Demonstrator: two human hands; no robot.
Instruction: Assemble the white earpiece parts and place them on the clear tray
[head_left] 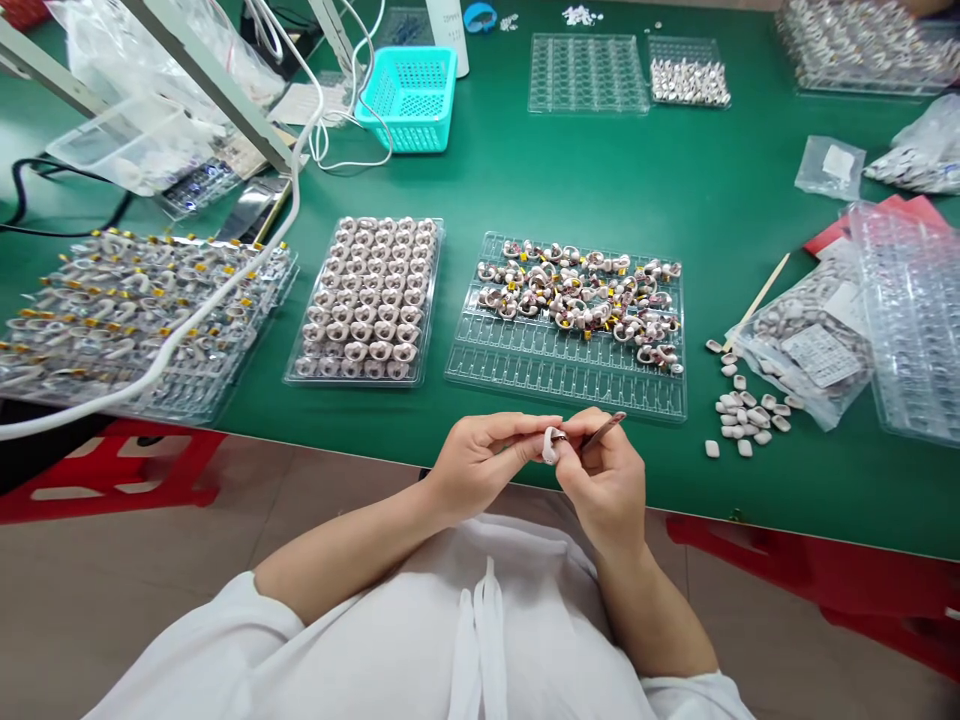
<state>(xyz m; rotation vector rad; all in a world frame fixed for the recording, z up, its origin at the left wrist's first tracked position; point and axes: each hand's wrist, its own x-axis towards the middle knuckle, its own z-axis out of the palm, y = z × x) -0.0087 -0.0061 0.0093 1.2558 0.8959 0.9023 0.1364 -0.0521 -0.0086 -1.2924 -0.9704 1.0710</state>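
Near the table's front edge, my left hand (476,465) pinches a small beige curved earbud shell (550,446) between thumb and fingertips. My right hand (611,490) meets it from the other side, its thumb close against the shell. A thin brown metal tool, apparently tweezers (606,428), lies in the right hand's closed fingers, its back end sticking out up and to the right. Fingers hide most of its tip. Just beyond my hands, a clear tray (517,375) carries a heap of similar beige parts with wires and yellow tabs.
Left stand a tray of upright beige shells (364,300) and a tray of wired parts (135,320), crossed by a white cable (217,298). Loose beige caps (742,415) and a bag of caps (806,325) lie right. A turquoise basket (420,140) stands behind.
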